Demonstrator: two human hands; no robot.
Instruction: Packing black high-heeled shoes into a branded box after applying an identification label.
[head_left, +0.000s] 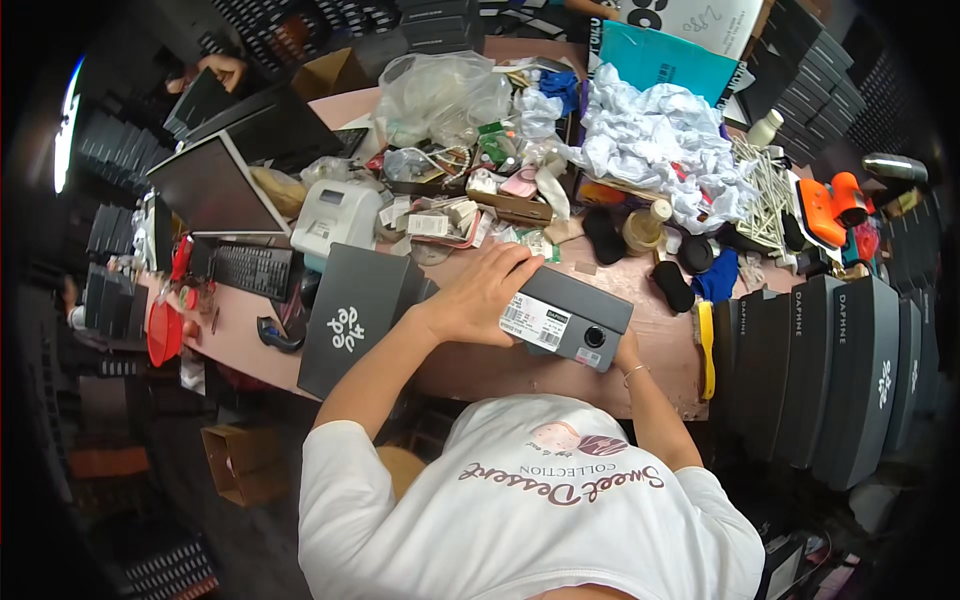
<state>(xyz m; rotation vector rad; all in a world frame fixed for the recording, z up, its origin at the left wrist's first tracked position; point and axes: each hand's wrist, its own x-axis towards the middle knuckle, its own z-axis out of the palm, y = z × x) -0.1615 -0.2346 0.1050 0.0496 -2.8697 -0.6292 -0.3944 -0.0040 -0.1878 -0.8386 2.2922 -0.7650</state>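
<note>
Our white T-shirt (540, 490) lies nearest, while over the near side of the desk (662, 365) our left hand (478, 298) and right hand (627, 352) grasp opposite ends of the grey shoebox (570, 322), best supported evenly so it cannot tip.

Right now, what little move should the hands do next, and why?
Maybe shift the dark grey rectangular cardboard box with a white label slightly right. The left hand and right hand both hold it, another dark grey box with white lettering is on its left, and the pink tabletop shows to its right.
</note>
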